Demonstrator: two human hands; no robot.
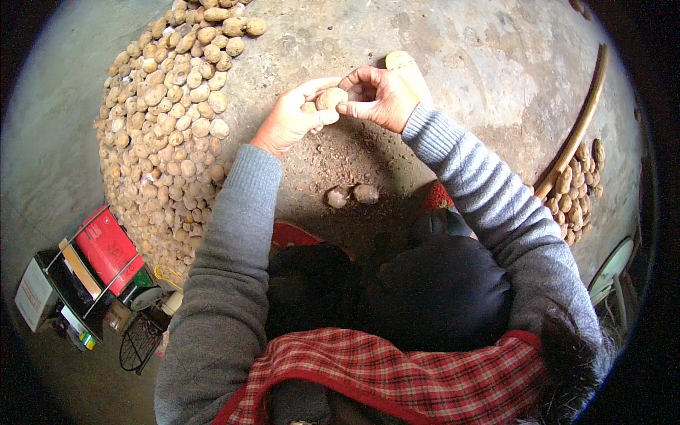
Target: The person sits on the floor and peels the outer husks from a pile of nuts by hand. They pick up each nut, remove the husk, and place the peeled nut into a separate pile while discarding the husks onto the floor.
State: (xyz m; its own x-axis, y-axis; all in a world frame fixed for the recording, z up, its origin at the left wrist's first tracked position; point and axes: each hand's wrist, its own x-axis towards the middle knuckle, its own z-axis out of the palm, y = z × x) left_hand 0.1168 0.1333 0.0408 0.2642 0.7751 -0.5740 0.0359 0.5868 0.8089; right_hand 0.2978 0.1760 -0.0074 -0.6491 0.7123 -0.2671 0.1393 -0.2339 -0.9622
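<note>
Between my hands is a round, pale brown potato (330,98). My left hand (289,114) cradles it, and a smaller pale lump shows by the palm, perhaps a second potato. From the other side, my right hand (388,95) pinches the potato's edge with thumb and fingertips. Below my hands, two darker potatoes (366,194) lie side by side on the concrete floor, among crumbs of soil and sprout bits (340,159). Just past my right hand sits a flat, yellow, rounded object (401,60), partly hidden by the hand and bearing marks.
A large heap of potatoes (159,117) spreads along the left. To the right, a curved wooden pole (579,122) lies beside a smaller potato pile (576,196). Lower left stands a rack with a red box (109,247), near a black wire basket (139,342). A round-topped stool (611,268) is at far right.
</note>
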